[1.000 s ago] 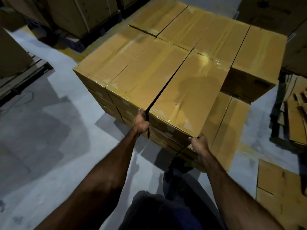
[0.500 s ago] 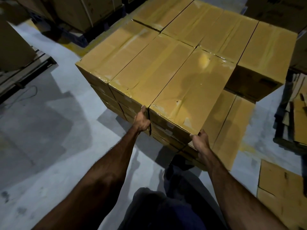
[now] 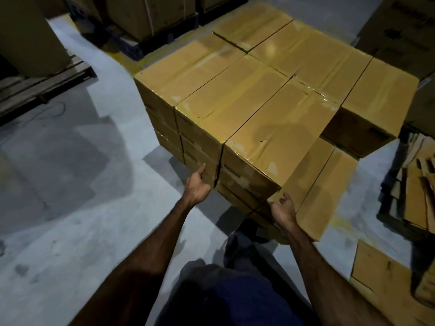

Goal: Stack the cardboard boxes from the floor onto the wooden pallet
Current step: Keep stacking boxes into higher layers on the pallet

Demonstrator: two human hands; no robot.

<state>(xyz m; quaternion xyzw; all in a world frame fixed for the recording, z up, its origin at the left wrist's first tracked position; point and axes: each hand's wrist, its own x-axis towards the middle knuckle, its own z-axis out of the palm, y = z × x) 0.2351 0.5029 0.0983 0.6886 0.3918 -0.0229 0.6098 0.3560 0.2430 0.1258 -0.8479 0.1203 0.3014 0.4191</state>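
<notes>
On far-right carton (image 3: 400,27): dark print, unreadable.

Dark printing marks the far carton (image 3: 400,27) at the top right, too blurred to read.

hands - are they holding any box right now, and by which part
Nothing is held. The left hand is open just off the near face of the stack, and the right hand is open by the near top box, at its lower right corner.

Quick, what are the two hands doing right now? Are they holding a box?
Left hand: open, holding nothing, next to the box stack.
Right hand: open, fingers loosely curled, holding nothing, just below the near top box.
</notes>
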